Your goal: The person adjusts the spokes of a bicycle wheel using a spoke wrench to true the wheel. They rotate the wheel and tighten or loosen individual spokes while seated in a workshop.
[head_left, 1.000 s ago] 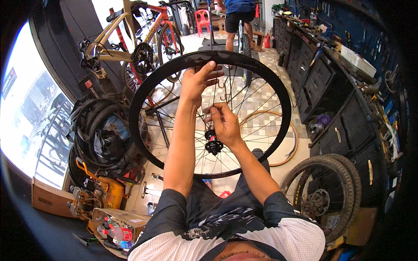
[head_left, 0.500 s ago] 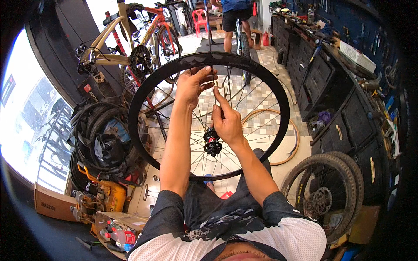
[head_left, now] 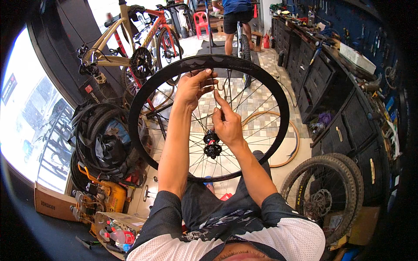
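A black bicycle wheel (head_left: 284, 114) stands tilted in front of me, its lower rim against my lap. My left hand (head_left: 194, 89) is inside the upper rim, thumb and fingers closed round a thin dark spoke (head_left: 213, 79). A small hooked metal piece (head_left: 220, 87) shows beside those fingertips. My right hand (head_left: 227, 125) is just below, its index finger stretched up to that hook and the other fingers curled. Whatever lies inside those curled fingers is hidden. The black hub (head_left: 212, 150) with a red band sits below my right hand.
Bikes (head_left: 143, 52) stand at the far left, above piled tyres (head_left: 98, 126) and a yellow machine (head_left: 111, 195). A tan-edged tyre (head_left: 297, 145) lies on the floor. Knobby wheels (head_left: 287, 187) lean by dark cabinets (head_left: 348, 117). Another person (head_left: 237, 19) stands by a bike ahead.
The top of the wheel has tipped slightly lower in view. Both hands keep nearly the same places at the spoke.
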Demonstrator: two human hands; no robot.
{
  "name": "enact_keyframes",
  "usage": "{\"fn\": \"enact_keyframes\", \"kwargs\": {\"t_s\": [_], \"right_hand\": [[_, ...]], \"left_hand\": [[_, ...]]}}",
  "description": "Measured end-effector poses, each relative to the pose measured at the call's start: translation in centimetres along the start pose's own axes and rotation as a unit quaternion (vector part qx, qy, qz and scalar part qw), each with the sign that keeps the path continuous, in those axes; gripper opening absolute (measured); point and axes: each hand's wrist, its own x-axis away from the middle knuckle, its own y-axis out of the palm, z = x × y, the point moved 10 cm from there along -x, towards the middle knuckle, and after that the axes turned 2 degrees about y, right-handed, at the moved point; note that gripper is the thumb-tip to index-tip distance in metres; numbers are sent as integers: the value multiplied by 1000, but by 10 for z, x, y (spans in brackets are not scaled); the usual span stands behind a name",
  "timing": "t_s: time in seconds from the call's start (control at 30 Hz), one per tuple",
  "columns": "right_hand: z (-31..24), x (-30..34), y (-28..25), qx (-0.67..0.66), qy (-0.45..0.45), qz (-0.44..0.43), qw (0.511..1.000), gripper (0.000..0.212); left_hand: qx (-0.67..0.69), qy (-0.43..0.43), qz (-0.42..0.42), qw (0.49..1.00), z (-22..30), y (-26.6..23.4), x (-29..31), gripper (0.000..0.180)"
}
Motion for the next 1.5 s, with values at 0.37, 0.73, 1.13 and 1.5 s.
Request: {"fn": "enact_keyframes", "kwargs": {"t_s": [0.37, 0.73, 1.13, 1.5], "right_hand": [[-16, -2, 4, 27, -17, 14, 999, 52], [-22, 2, 0, 59, -46, 33, 997, 52], [-24, 1, 7, 90, -71, 46, 992, 61], [-28, 3, 6, 121, -59, 48, 990, 53]], "left_hand": [[-31, -1, 12, 999, 4, 1, 4, 20], [-32, 6, -24, 999, 14, 13, 14, 28], [-42, 22, 15, 999, 12, 8, 10, 32], [-23, 24, 2, 999, 9, 7, 11, 35]]}}
